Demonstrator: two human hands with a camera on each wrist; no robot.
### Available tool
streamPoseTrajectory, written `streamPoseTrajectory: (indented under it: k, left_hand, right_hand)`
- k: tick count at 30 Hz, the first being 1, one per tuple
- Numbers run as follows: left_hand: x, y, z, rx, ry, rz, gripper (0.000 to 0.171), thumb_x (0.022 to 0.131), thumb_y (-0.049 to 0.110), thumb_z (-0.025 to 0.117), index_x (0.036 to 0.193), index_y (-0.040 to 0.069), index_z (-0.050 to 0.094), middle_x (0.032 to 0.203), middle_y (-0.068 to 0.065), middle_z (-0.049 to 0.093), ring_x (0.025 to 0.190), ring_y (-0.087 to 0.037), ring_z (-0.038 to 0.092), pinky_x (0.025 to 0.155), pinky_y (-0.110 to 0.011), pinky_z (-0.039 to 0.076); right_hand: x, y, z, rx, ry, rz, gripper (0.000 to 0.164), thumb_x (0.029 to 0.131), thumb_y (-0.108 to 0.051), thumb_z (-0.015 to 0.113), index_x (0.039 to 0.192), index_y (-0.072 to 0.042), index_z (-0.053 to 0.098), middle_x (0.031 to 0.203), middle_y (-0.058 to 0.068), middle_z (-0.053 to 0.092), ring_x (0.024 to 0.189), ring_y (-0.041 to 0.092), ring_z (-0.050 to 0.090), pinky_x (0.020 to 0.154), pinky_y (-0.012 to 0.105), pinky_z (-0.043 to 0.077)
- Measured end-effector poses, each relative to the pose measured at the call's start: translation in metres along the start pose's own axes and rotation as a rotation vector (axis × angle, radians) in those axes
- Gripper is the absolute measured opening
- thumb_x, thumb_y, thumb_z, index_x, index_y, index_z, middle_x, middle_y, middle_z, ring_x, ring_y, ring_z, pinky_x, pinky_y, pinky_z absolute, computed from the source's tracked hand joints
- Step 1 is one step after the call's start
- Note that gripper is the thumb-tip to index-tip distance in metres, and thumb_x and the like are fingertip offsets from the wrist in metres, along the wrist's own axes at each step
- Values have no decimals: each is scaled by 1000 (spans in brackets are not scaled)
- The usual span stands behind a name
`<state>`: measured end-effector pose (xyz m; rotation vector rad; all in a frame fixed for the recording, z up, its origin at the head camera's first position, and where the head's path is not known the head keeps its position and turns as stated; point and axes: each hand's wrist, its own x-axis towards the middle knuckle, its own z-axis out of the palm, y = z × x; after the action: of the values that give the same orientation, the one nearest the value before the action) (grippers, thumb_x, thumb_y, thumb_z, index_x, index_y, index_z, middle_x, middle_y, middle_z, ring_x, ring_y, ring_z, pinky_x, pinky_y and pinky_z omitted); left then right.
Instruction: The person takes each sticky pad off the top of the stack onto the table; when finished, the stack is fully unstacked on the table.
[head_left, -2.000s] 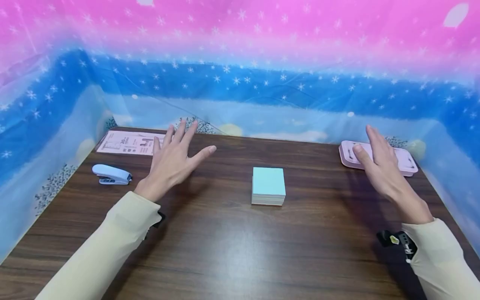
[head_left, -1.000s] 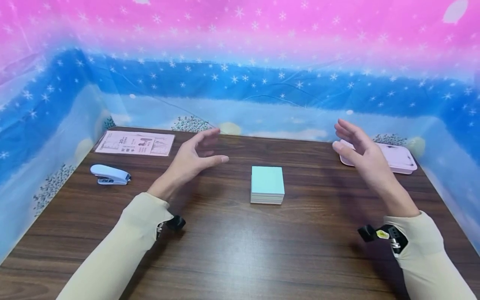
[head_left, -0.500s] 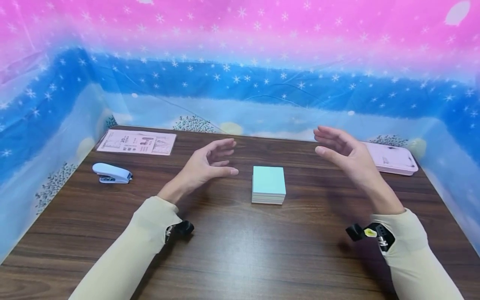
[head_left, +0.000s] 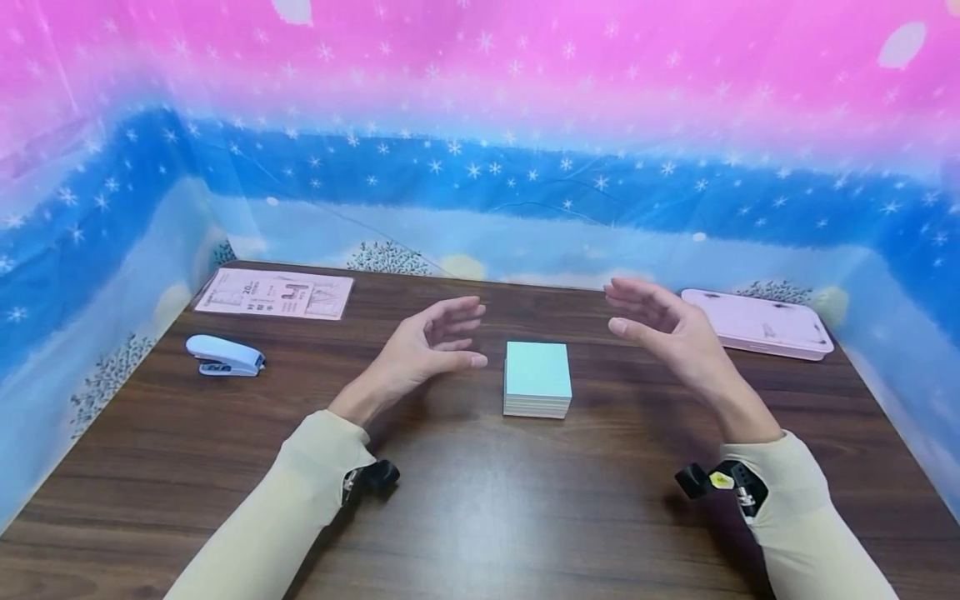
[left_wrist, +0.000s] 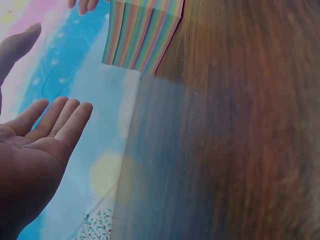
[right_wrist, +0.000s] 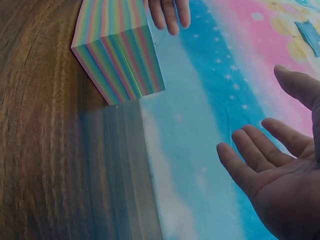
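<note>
While two pale sleeves (head_left: 262,508) reach in from the near edge, each with one black wrist camera (head_left: 381,477) at its cuff, two bare hands are held over one brown table (head_left: 480,542). The left hand (head_left: 416,346) is free, its fingers loosely bent and its thumb apart from them. The right hand (head_left: 682,342) is likewise unladen, fingers relaxed, palm facing inward.

Between them, at the middle of the table, stands one paper stack (head_left: 537,371), square and flat on the wood, clear of both hands. Its top is mint green; the wrist views show rainbow stripes down its sides. The sheets are too fine to count. Well to the left of it lies one pale blue stapler (head_left: 223,356).

Farther back are one pink case (head_left: 761,323), beyond the right hand, and printed pink paper (head_left: 273,294) in the far left corner; whether that is a single sheet or several, I cannot tell. Behind everything hangs a pink and blue snowflake backdrop (head_left: 487,171).
</note>
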<state>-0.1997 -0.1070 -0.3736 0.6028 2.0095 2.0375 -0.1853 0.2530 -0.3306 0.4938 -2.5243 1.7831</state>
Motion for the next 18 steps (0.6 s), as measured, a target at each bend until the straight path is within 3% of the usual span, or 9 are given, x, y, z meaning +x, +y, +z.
streamPoseTrajectory:
  k: [9, 18]
  left_hand:
    - [-1, -4, 6, -12, -28, -71, 76, 88, -2, 84, 156, 6, 50, 156, -9, 54, 145, -36, 49, 114, -36, 48]
    - [-2, -14, 6, 42, -55, -131, 74, 89, 10, 86, 155, 12, 54, 160, -11, 50, 143, -22, 51, 121, -43, 39]
  right_hand:
    - [1, 10, 9, -21, -57, 50, 59, 99, -25, 79, 153, -17, 57, 148, 1, 62, 136, 23, 59, 102, 24, 54]
    - [3, 21, 19, -60, -103, 45, 60, 96, -26, 82, 151, -17, 59, 150, 3, 61, 135, 26, 59, 102, 23, 52]
